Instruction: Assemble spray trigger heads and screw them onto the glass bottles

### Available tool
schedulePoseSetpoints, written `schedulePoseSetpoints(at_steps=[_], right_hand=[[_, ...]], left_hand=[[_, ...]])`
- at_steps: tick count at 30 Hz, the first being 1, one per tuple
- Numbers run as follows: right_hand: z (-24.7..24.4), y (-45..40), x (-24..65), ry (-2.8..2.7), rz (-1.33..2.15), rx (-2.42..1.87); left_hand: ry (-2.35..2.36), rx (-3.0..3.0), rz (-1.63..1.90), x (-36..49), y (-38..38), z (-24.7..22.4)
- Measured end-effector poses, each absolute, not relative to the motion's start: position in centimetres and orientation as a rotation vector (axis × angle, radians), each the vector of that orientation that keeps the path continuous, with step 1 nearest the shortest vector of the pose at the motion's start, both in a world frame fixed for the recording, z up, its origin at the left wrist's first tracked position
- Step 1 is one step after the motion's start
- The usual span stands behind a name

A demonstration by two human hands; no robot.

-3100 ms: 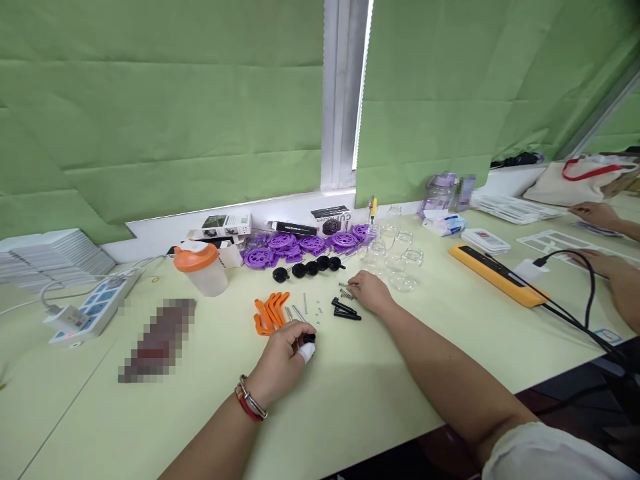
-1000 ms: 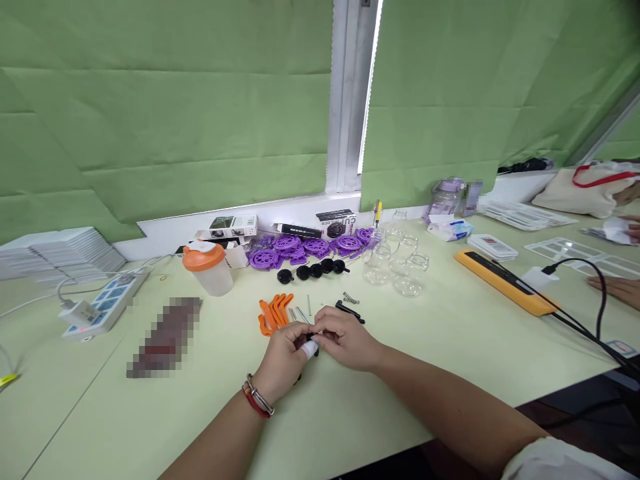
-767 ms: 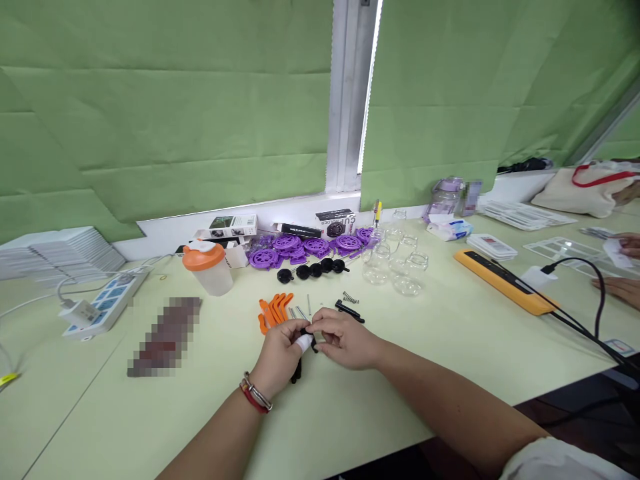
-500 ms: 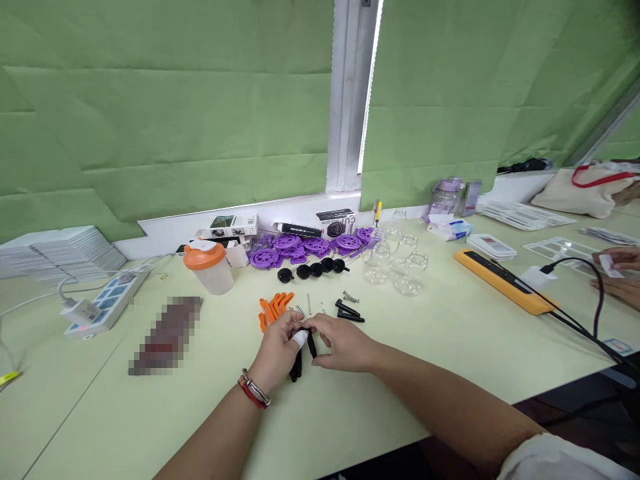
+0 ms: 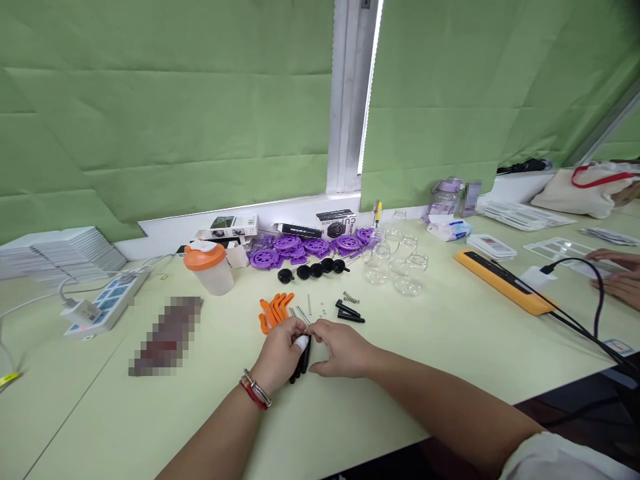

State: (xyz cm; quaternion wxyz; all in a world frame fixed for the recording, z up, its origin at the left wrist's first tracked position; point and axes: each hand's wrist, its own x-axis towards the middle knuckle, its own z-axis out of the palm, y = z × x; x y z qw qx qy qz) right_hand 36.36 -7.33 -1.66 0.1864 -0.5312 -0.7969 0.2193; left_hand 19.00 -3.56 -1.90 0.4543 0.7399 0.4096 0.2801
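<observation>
My left hand (image 5: 283,350), with a white wrapping on its thumb, is closed in a pinch around the upper end of a slim black rod-shaped part (image 5: 307,355). Against its fingertips rest the fingers of my right hand (image 5: 345,347); the right thumb is spread away from them, near the part's lower end. Any small piece between the fingertips is hidden. More black rods lie below my left hand, partly covered. Just beyond are thin metal pins (image 5: 309,305) and curved orange levers (image 5: 276,309). Two black parts (image 5: 350,311) and springs (image 5: 351,298) lie to the right.
Farther back are purple wheel-like parts (image 5: 317,247), black round caps (image 5: 316,269) and clear jars (image 5: 409,275). An orange-lidded shaker cup (image 5: 216,277) stands left, near a white power strip (image 5: 107,300). At right are an orange power strip (image 5: 505,283) and another person's hands (image 5: 620,273).
The black rod has swung nearer upright, beside the other rods. My right thumb has shifted slightly left. At the far right, the other person's hands have moved left, over the white sheets.
</observation>
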Motion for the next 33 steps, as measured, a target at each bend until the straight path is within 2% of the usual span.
schedulePoseSetpoints(at_steps=[13,19,28,33], right_hand=[[-1.7,-7.7,35.3,-2.218,0.572,-1.594],[-1.6,-7.7,35.5,-2.278,0.540,-1.594],[-1.9,-7.5,35.6,-2.349,0.495,-1.544],[-2.1,-7.4,36.1,-2.383,0.474,-1.530]], left_hand=[[1.107,1.782,0.682,19.2,-3.7,-1.7],[1.134,1.922,0.730,17.5,-2.5,0.1],[0.852,2.292,0.253,14.7,-2.1,1.7],[0.896,2.315,0.189,15.4,-2.3,1.7]])
